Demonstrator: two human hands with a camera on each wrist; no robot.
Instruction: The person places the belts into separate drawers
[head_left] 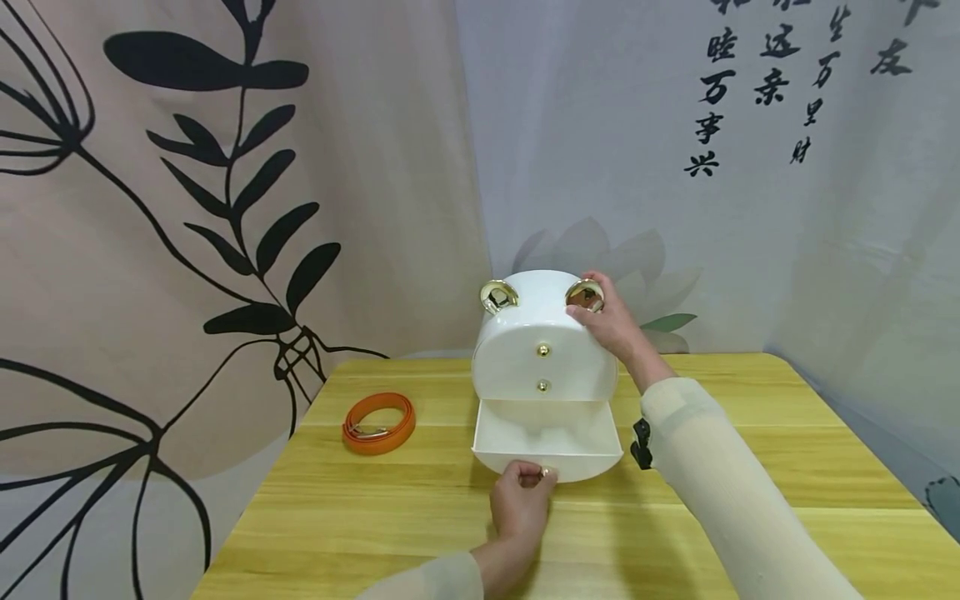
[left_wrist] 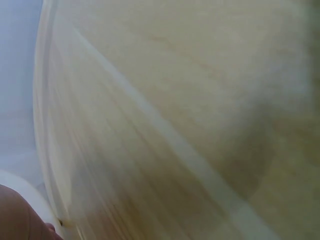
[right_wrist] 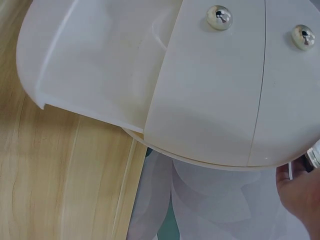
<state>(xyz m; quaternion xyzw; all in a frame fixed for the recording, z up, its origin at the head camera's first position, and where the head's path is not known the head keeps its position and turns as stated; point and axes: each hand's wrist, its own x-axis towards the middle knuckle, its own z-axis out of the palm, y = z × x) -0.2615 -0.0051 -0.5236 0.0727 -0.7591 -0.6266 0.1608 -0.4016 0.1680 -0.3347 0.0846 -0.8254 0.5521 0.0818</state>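
Note:
A glossy white storage box [head_left: 517, 367] with rounded sides stands on the table, two gold ear-like rings on top. Its bottom drawer [head_left: 588, 467] is pulled out toward me, and the inside shows bare white. My left hand [head_left: 519, 510] pinches the small knob [head_left: 545, 472] on that drawer's front. Up at the top right, my right hand [head_left: 613, 325] grips the box around the right gold ear [head_left: 584, 294]. Two closed drawers above carry gold knobs [right_wrist: 219, 17]. In the left wrist view only part of the left hand [left_wrist: 20, 215] shows, at the lower left corner.
A coiled orange strap [head_left: 378, 423] with a metal clasp lies left of the box. The wooden table [head_left: 360, 517] ends just behind the box, near a printed curtain [head_left: 390, 208]. A black ornament [head_left: 641, 444] sits at the right sleeve's cuff.

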